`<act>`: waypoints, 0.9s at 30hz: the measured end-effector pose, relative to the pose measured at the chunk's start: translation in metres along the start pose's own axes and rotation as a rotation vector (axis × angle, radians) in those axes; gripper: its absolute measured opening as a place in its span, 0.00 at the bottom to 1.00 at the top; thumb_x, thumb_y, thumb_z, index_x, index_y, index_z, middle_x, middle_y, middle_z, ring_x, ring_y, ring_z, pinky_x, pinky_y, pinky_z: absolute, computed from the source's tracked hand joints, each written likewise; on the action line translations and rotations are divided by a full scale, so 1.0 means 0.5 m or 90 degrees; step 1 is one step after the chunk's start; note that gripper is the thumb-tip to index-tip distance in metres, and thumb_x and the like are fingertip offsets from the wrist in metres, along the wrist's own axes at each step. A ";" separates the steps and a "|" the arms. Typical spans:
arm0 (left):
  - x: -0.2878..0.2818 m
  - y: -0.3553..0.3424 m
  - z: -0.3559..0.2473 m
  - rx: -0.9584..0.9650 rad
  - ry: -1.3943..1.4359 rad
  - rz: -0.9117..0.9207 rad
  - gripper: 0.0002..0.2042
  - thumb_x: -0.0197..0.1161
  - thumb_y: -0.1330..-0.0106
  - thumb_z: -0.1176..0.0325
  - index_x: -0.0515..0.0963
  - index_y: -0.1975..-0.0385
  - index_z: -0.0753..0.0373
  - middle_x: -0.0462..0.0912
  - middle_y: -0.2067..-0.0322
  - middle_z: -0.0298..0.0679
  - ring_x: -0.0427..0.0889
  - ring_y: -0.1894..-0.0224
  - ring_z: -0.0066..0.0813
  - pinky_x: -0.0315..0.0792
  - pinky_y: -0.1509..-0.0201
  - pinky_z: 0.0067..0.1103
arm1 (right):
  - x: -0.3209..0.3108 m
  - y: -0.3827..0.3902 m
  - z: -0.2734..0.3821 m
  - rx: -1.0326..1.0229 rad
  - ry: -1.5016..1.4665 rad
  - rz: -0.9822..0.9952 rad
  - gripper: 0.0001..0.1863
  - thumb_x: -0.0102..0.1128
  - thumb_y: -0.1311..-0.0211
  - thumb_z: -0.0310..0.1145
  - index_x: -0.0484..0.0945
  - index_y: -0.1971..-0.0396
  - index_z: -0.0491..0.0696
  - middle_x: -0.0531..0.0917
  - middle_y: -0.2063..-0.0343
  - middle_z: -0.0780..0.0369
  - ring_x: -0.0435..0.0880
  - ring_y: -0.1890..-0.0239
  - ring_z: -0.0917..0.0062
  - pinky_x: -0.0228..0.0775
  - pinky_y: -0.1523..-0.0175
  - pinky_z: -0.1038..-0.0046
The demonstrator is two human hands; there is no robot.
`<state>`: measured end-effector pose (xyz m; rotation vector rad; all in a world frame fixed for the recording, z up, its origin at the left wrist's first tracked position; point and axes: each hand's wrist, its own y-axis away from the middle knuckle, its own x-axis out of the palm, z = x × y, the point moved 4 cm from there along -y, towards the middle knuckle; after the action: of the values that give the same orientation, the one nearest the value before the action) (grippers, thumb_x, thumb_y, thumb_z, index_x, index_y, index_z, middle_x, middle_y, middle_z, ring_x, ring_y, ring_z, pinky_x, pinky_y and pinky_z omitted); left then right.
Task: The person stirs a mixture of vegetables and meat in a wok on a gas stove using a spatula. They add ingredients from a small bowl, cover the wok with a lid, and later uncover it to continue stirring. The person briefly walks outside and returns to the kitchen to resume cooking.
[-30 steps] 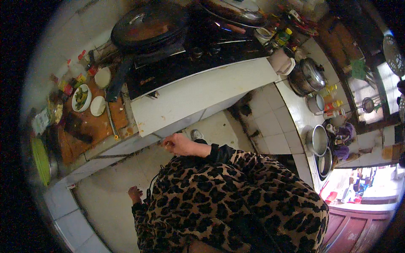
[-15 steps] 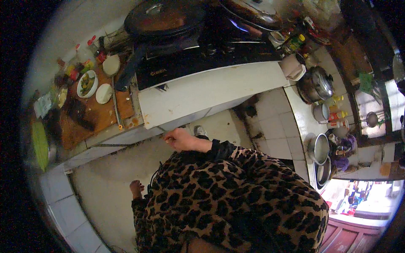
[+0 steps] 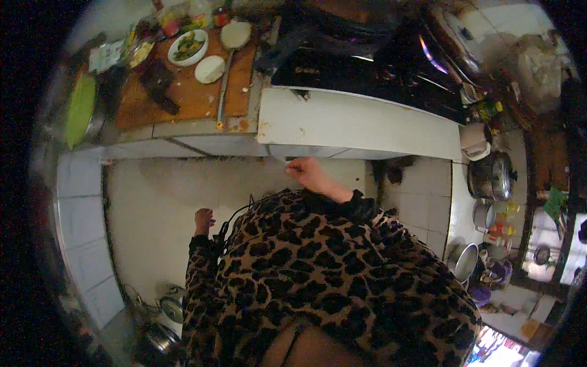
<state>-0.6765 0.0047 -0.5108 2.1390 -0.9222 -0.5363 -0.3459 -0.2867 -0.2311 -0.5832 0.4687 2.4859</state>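
Note:
My right hand is in front of my body, its fingers curled in with nothing visible in them. It is over the pale floor, just short of the white panel below the stove, and touches nothing. My left hand hangs at my left side over the floor, small in view, fingers loosely bent and a little apart, holding nothing I can see. Beyond the hands, a wooden cutting board bears a dark cleaver-like object, a white bowl of chopped greens, a white round lid or dish and a long-handled ladle.
A black gas stove sits above the white panel. On the right counter are a lidded steel pot, a small pot and a steel basin. A long green gourd lies far left. Metal pots show at lower left.
My view has turned, so the counter and stove now run nearly level and the board sits higher. Right-hand fingers stay curled. Pots have come into view at lower left; the shoe has gone.

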 end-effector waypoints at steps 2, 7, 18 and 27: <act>-0.003 0.005 0.002 0.000 -0.048 -0.031 0.09 0.51 0.41 0.70 0.69 0.80 0.67 0.70 0.83 0.41 0.73 0.84 0.29 0.66 0.83 0.27 | 0.003 -0.002 -0.001 0.001 0.014 -0.007 0.10 0.55 0.49 0.35 0.78 0.71 0.44 0.76 0.82 0.55 0.72 0.82 0.69 0.65 0.74 0.70; -0.008 0.010 0.006 0.036 -0.115 -0.036 0.09 0.51 0.41 0.70 0.70 0.80 0.67 0.70 0.85 0.42 0.74 0.83 0.28 0.68 0.82 0.26 | 0.005 0.001 0.003 0.062 -0.016 0.007 0.12 0.55 0.49 0.38 0.77 0.72 0.44 0.77 0.80 0.51 0.75 0.78 0.59 0.67 0.71 0.65; -0.003 0.014 0.006 0.178 -0.252 -0.062 0.10 0.52 0.44 0.67 0.71 0.82 0.65 0.73 0.85 0.39 0.74 0.88 0.30 0.71 0.83 0.24 | 0.003 -0.004 0.019 -0.006 0.057 0.010 0.12 0.56 0.47 0.36 0.77 0.70 0.41 0.77 0.80 0.59 0.72 0.77 0.75 0.65 0.72 0.72; -0.009 -0.011 0.048 0.000 -0.152 -0.139 0.11 0.59 0.47 0.63 0.73 0.83 0.66 0.76 0.81 0.41 0.77 0.83 0.33 0.73 0.76 0.26 | -0.080 -0.105 -0.072 0.027 0.042 -0.237 0.20 0.59 0.50 0.31 0.70 0.55 0.44 0.77 0.80 0.60 0.74 0.76 0.80 0.65 0.72 0.78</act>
<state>-0.6914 -0.0003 -0.5300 2.2219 -0.8172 -0.9162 -0.2742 -0.2776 -0.2526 -0.6702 0.3958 2.1046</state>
